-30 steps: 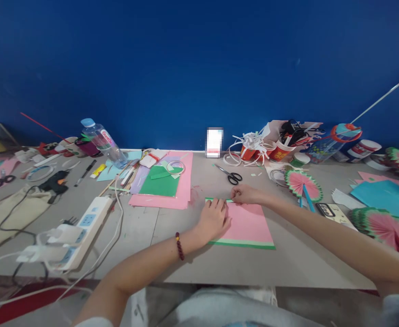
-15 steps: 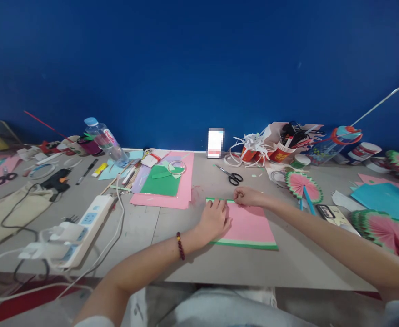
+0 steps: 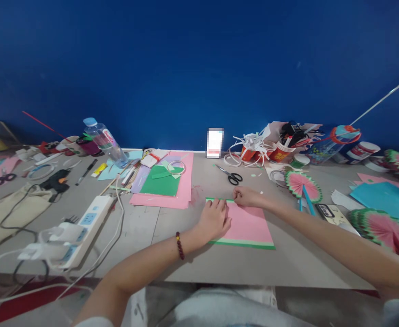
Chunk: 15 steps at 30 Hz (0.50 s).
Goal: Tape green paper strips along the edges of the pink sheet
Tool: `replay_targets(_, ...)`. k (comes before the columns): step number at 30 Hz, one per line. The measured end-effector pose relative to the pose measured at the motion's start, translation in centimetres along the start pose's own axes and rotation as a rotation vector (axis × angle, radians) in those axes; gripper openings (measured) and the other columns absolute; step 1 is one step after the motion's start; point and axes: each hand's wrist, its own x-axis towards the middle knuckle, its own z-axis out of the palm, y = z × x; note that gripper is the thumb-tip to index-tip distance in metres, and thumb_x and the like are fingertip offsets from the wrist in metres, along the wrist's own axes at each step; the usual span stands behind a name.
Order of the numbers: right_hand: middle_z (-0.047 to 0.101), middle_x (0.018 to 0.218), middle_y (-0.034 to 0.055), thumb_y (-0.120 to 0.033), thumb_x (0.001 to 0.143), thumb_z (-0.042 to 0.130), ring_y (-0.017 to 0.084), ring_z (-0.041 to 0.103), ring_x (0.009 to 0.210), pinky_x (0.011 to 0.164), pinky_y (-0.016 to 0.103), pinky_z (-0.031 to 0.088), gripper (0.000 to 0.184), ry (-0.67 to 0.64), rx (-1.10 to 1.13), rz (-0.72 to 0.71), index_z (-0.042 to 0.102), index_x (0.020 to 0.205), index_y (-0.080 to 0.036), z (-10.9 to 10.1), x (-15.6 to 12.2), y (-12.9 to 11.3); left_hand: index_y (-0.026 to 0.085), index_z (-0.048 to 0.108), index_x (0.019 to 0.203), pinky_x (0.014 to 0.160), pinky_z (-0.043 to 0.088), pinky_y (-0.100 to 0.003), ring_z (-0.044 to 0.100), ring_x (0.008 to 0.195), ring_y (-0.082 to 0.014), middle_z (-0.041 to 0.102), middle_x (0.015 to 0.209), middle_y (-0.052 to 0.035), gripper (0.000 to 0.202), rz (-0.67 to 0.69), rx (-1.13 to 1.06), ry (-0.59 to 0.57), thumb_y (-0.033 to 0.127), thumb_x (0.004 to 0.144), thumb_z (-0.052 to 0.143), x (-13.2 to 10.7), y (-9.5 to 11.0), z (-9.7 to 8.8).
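Note:
A pink sheet of paper (image 3: 247,225) with green strips along its top and bottom edges lies on the table in front of me. My left hand (image 3: 215,219) rests on the left part of the sheet, palm down, its fingers stretched toward the top edge. At the middle of that top edge, my right hand (image 3: 243,197) is closed with its fingertips pressed together; whatever they pinch is hidden. Just beyond the right hand lies a pair of black-handled scissors (image 3: 234,177).
Pink sheets (image 3: 187,190) with a green paper pack (image 3: 162,184) on them lie left of centre. A white power strip (image 3: 89,230) with cables is nearer left. Paper cups (image 3: 281,153) holding tools and strips stand back right, near a watermelon paper fan (image 3: 310,185) and a phone (image 3: 336,218).
Very little differs. Both hands keep their places on the paper, and the sheet's lower right corner has shifted slightly left.

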Motion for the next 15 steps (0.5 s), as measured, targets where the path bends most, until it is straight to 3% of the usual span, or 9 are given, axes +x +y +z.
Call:
replay_targets(9,0.059,0.051,-0.0022,-0.009,0.070,0.054,0.013,0.059,0.054,0.051,0.020,0.040,0.009,-0.081,-0.087,-0.049,0.054,0.072,-0.017,-1.7,0.5,0.9,0.012,0.046,0.133,0.083,0.038,-0.043,0.048,0.101,-0.0291,0.058,0.110,-0.0137,0.053,0.017,-0.022,-0.013,0.040,0.089,0.045,0.0,-0.2,-0.4)
replay_targets(11,0.061,0.057,-0.0009,-0.009,0.070,0.054,0.014,0.059,0.058,0.053,0.020,0.039,0.009,0.001,-0.146,-0.062,0.056,0.073,-0.017,-2.1,0.2,1.2,0.012,0.047,0.132,0.083,0.038,-0.043,0.048,0.101,-0.0292,0.058,0.110,-0.0138,0.052,0.016,-0.021,-0.011,0.039,0.089,0.044,0.0,-0.2,-0.3)
replay_targets(15,0.067,0.074,0.0020,-0.014,0.079,0.046,0.016,0.061,0.070,0.064,0.024,0.042,0.018,0.337,-0.202,-0.199,0.061,0.089,-0.018,-1.0,-1.6,1.3,0.011,0.046,0.133,0.083,0.038,-0.043,0.047,0.101,-0.0288,0.057,0.110,-0.0141,0.052,0.021,-0.030,-0.005,0.038,0.088,0.044,0.0,-0.2,-0.1)
